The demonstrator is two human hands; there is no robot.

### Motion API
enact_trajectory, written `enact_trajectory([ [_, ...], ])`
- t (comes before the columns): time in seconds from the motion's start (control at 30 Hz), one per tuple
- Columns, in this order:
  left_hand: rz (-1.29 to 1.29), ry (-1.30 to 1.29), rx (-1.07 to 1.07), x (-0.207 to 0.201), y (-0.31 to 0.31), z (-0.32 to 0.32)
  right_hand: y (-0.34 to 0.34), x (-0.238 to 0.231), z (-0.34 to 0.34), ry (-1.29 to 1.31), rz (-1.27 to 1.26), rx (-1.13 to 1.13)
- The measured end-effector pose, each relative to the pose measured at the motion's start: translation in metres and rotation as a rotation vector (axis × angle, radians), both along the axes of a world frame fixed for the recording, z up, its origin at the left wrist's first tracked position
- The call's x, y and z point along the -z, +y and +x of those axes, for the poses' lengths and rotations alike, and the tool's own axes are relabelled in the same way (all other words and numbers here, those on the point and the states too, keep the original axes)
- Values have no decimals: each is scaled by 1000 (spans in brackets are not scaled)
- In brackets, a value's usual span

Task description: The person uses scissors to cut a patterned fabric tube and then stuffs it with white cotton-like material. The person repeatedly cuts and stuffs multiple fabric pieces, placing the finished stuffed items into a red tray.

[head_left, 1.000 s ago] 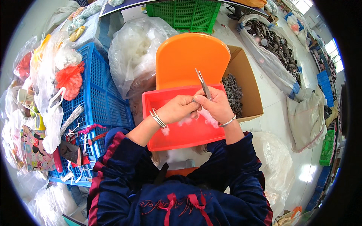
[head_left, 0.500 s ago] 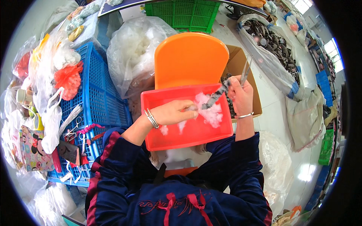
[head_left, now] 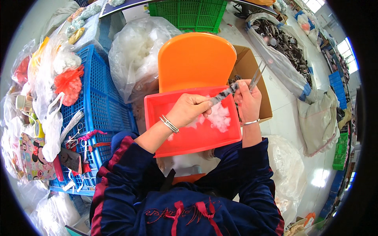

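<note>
My left hand [head_left: 189, 109], closed in a pinch, grips one end of a fuzzy grey-and-black striped plush tube [head_left: 223, 94], shaped like a tail. The tube's other end is at the fingers of my right hand [head_left: 249, 100], which is closed. A long metal pair of tweezers [head_left: 258, 74] sticks up from that same hand, its two thin prongs pointing away from me. Both hands are over a red plastic tray [head_left: 185, 148] across my lap. White stuffing fluff [head_left: 219, 118] lies in the tray, partly behind my left fingers.
An orange chair [head_left: 197, 61] stands just beyond the tray. Right of it is a cardboard box [head_left: 262, 88] with striped pieces inside. A clear bag of stuffing [head_left: 136, 51] and a blue crate [head_left: 104, 88] with bags and scissors are at left. A filled sack [head_left: 271, 55] lies far right.
My left hand has moved up and right from over the fluff and now holds the tube's near end. The tube is stretched between both hands; the right hand has barely moved.
</note>
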State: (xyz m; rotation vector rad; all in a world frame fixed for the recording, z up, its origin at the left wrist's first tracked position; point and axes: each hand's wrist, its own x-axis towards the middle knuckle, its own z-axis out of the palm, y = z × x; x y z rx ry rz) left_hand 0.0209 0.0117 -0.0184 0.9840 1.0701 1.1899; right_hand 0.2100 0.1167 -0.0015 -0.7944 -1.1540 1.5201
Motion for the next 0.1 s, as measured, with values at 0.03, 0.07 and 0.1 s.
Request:
enact_trajectory([
  [0.03,-16,12,-6,-1,-1,-1,1,0,1,-2,-2,11],
  [0.07,-35,22,-7,-2,-1,-2,1,1,3,-6,-5,28],
  [0.1,-53,33,-8,-4,-2,-4,0,1,4,-8,-7,31],
])
